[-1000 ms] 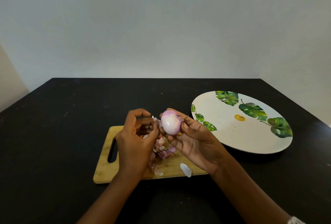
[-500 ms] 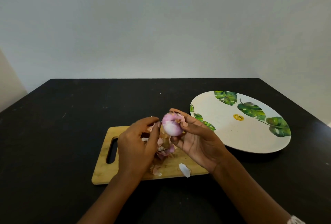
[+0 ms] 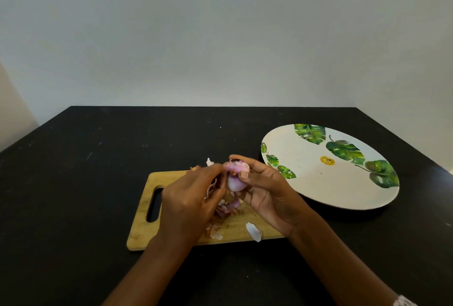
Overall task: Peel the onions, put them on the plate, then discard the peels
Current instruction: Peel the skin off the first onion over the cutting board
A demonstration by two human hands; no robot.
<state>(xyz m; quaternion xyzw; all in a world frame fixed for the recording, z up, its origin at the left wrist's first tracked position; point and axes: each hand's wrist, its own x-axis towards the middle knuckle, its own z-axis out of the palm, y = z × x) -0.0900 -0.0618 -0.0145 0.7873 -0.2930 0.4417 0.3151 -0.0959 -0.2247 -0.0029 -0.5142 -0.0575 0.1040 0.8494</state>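
Turns the onion (image 3: 234,179) stem-end up since a second ago, cradling it in the curled grip of the right hand (image 3: 267,195) above the board (image 3: 144,220). Pinches loose skin (image 3: 211,187) with the left hand (image 3: 191,198); best pulled downward, over the board.

Surface (image 3: 98,183), black: open stretch left of the cutting board (image 3: 144,229); open band behind it up to the wall; near strip crossed by both forearms. Cutting board: low and flat, centre-near, handle slot at its left end. Peels (image 3: 228,207): loose heap on the board's middle, one pale piece at its near edge, scraps just past its far edge. Left hand (image 3: 188,198) and right hand (image 3: 267,193): raised over the board, closed together round the onion (image 3: 235,178), blocking the middle. Plate (image 3: 318,183): right of the board, apart from it, with a dark gap of surface between; its face is open from above.
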